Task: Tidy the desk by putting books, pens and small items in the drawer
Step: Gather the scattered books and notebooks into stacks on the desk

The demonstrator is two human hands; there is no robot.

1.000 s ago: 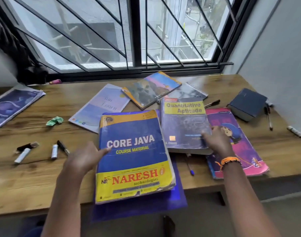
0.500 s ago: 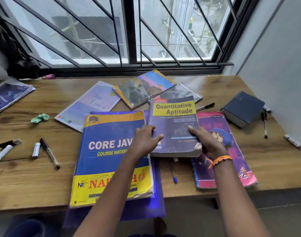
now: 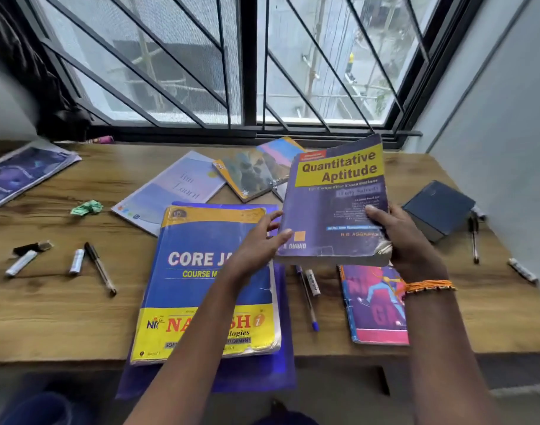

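Observation:
Both hands hold the thick purple and yellow Quantitative Aptitude book [image 3: 333, 204], tilted up above the desk. My left hand [image 3: 258, 243] grips its lower left corner and my right hand [image 3: 400, 240] grips its lower right edge, thumb on the cover. Under my left arm lies the big blue and yellow Core Java book [image 3: 201, 289] on a purple folder [image 3: 281, 372]. A pink comic book [image 3: 376, 308] lies below my right wrist. Between those two lie a blue pen [image 3: 307, 297] and a white marker [image 3: 312, 282]. No drawer is in view.
On the wooden desk [image 3: 48, 311] lie a pale booklet [image 3: 170, 191], a colourful book [image 3: 256, 170], a dark blue book [image 3: 437, 210], pens [image 3: 473, 237], a black pen [image 3: 100, 268], small white markers [image 3: 77, 261], a green paper wad [image 3: 87, 207] and a magazine [image 3: 23, 173]. A barred window stands behind.
Both hands moved onto the Quantitative Aptitude book, gripped it and lifted its far end off the desk. A pen and a marker that lay under it now show.

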